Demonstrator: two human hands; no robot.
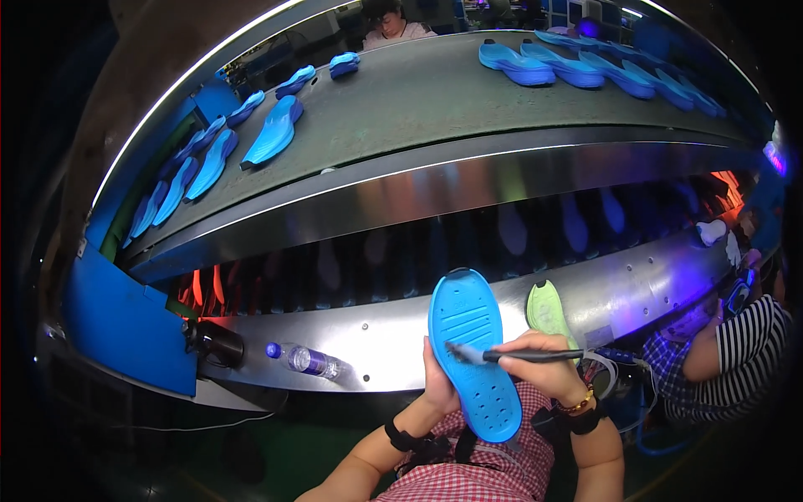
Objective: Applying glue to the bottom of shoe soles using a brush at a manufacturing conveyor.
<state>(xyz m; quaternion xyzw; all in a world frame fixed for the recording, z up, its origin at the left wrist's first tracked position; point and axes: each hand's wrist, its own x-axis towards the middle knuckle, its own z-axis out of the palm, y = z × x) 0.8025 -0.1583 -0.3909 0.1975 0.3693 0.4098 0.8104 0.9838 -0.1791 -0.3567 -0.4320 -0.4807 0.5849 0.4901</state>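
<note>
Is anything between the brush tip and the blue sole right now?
Nothing visible. The right hand holds the brush with its bristles already on the ribbed face of the blue sole, which the left hand grips from behind. The green sole lies off to the side, behind the right hand.

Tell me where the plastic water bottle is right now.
In the head view the water bottle lies on its side on the steel ledge, lower left of centre, between a dark cylindrical fitting and the blue shoe sole held in the left hand.
</note>
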